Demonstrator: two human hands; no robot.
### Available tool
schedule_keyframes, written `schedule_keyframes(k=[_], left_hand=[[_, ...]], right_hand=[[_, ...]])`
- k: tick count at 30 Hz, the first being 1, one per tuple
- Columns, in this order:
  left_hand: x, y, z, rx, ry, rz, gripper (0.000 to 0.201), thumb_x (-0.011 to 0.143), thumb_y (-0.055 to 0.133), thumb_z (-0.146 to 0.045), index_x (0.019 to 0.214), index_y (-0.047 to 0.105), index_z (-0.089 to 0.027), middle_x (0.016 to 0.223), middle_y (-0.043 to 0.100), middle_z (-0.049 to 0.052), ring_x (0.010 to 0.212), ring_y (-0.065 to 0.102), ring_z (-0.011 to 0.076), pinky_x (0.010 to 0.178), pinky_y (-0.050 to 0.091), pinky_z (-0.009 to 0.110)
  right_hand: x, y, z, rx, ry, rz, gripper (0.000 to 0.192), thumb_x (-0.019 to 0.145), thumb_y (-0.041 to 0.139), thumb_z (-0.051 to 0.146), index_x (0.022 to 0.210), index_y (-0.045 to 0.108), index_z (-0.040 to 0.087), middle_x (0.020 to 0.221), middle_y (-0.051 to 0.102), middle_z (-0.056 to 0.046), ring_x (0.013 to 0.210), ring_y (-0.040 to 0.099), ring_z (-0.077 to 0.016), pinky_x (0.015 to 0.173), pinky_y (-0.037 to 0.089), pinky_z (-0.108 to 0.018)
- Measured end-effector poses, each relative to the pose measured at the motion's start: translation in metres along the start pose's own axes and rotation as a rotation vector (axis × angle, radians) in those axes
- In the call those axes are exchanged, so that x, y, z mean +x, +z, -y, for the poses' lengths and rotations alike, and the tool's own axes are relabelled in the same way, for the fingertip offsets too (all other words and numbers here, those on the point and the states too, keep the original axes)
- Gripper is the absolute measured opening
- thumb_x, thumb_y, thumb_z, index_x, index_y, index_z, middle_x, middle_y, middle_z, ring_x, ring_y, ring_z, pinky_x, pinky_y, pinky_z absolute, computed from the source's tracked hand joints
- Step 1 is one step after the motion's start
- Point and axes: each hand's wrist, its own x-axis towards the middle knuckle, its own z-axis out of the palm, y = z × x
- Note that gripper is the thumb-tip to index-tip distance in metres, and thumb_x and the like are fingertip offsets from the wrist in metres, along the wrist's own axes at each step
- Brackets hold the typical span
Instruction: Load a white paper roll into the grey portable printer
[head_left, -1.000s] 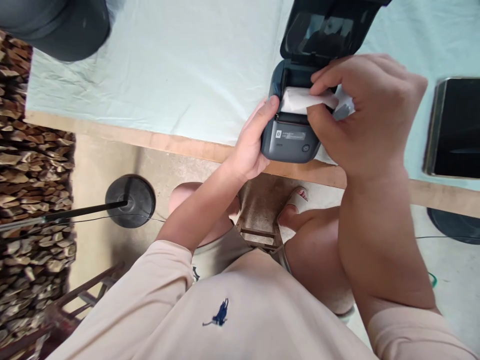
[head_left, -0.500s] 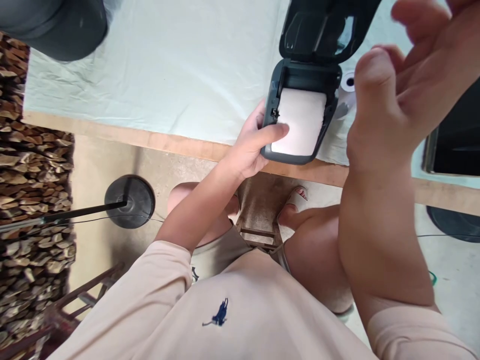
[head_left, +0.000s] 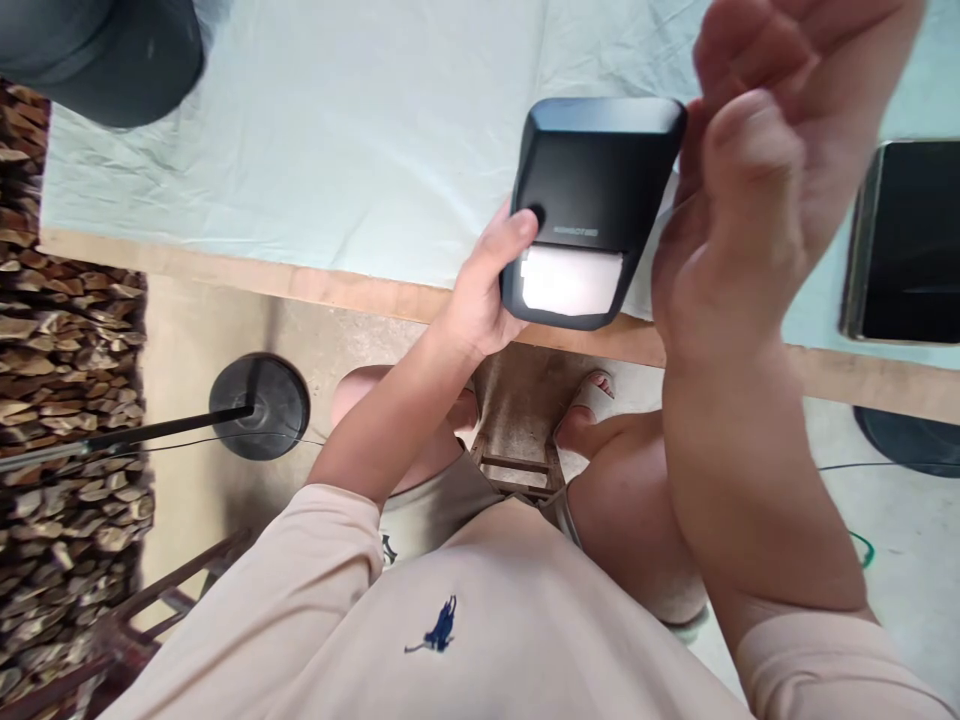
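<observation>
Over pale cloth (head_left: 300, 140), the left hand (head_left: 491, 270) grips the printer (head_left: 592, 215), lid (head_left: 600, 165) now down; right hand (head_left: 757, 190) loosely open.

The left forearm (head_left: 386, 420) slants up and inward from the lower left of the view, its wrist fairly straight. The left hand (head_left: 487, 285) is closed in a grip, the left thumb (head_left: 517, 230) pressed flat on top and much of the hand hidden beneath. The right forearm (head_left: 742, 450) rises steeply, looking larger. The right hand (head_left: 772, 190) is lifted, palm turned to view and slightly blurred, its right thumb (head_left: 754, 160) pointing upward, the fingers (head_left: 750, 45) loosely bent above it.
</observation>
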Motion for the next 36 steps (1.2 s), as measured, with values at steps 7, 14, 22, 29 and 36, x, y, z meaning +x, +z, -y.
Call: schedule_keyframes(k=[7,14,22,29,36], left_hand=[[-0.004,0.003,-0.006,0.045,-0.004,-0.100,0.021,0.093,0.050,-0.035,0.095,0.064,-0.019,0.100,0.073,0.004,0.141,0.049,0.0255,0.111,0.053,0.033],[-0.004,0.007,-0.004,-0.055,-0.040,-0.155,0.019,0.092,0.053,-0.033,0.093,0.065,-0.018,0.096,0.073,0.007,0.133,0.057,0.0266,0.101,0.059,0.034],[-0.001,0.004,-0.001,0.093,-0.021,-0.152,0.051,0.092,0.043,-0.062,0.112,0.064,-0.019,0.112,0.068,0.005,0.145,0.043,0.0276,0.102,0.056,0.033],[0.001,-0.002,-0.002,0.050,-0.055,-0.251,0.037,0.094,0.048,-0.049,0.101,0.062,-0.016,0.107,0.069,0.004,0.140,0.049,0.0260,0.103,0.056,0.032],[0.004,0.000,-0.002,0.004,-0.123,-0.265,0.049,0.089,0.049,-0.063,0.094,0.064,-0.017,0.099,0.070,0.007,0.137,0.052,0.0291,0.096,0.059,0.032]], right_hand=[[-0.008,0.028,0.004,0.030,0.110,0.059,0.053,0.081,0.065,0.048,0.123,0.040,0.031,0.132,0.045,0.001,0.124,0.053,-0.0106,0.101,0.055,-0.030],[-0.007,0.025,0.003,0.025,0.112,0.054,0.055,0.075,0.060,0.021,0.125,0.036,0.022,0.137,0.043,-0.006,0.121,0.052,-0.0095,0.089,0.056,-0.024],[-0.009,0.017,-0.006,-0.211,-0.140,0.011,0.044,0.084,0.052,0.035,0.126,0.046,0.026,0.133,0.051,-0.002,0.130,0.050,-0.0151,0.110,0.048,-0.036],[-0.005,0.004,-0.001,-0.231,-0.189,0.213,0.060,0.082,0.056,0.037,0.138,0.039,0.027,0.145,0.042,-0.003,0.143,0.040,-0.0196,0.123,0.037,-0.041],[-0.001,-0.006,0.008,-0.309,-0.201,0.313,0.069,0.081,0.062,0.034,0.143,0.034,0.038,0.153,0.036,0.004,0.151,0.030,-0.0202,0.125,0.036,-0.041]])
